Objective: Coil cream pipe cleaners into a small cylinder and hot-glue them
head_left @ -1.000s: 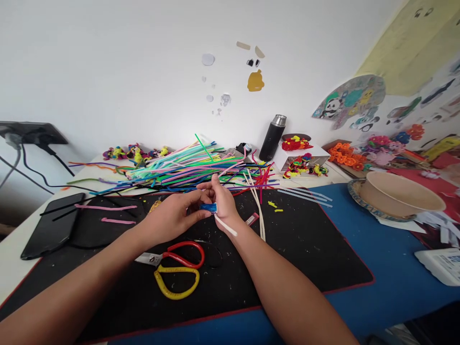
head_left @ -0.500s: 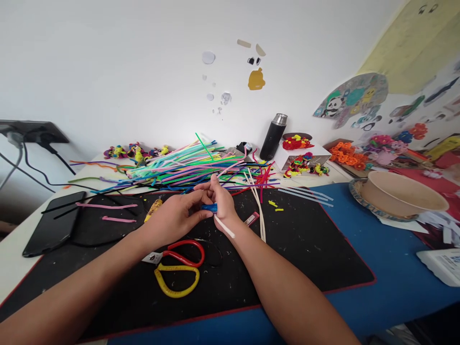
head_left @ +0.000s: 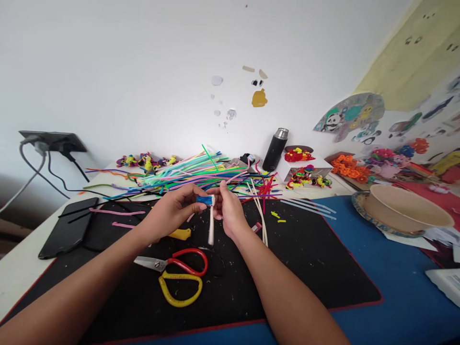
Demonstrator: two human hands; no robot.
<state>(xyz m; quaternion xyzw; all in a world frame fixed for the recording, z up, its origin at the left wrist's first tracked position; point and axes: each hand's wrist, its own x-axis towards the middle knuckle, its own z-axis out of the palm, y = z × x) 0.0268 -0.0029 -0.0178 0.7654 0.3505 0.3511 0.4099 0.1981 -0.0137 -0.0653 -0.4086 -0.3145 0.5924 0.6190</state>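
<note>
My left hand (head_left: 179,211) pinches a small blue block-like piece (head_left: 204,200) between thumb and fingers. White fuzzy material covers the right end of this piece, and a white pipe cleaner (head_left: 211,230) hangs down from there. Curled fingers of my right hand (head_left: 230,211) are at that white end, its thumb pointing up; their contact is partly hidden. Below the hands lie scissors (head_left: 183,278) with one red and one yellow handle, blades to the left. A yellow-handled tool (head_left: 180,234) sits just under my left wrist.
A heap of coloured pipe cleaners (head_left: 179,175) lies along the wall. White pipe cleaners (head_left: 261,215) rest on the black mat (head_left: 302,258). A phone (head_left: 68,232) is at left, a black thermos (head_left: 275,151) at the back, a beige bowl (head_left: 409,206) at right.
My hands have drawn slightly apart, showing more of the blue piece. The white pipe cleaner that lay over my right wrist now hangs down between the hands. The view has tilted up.
</note>
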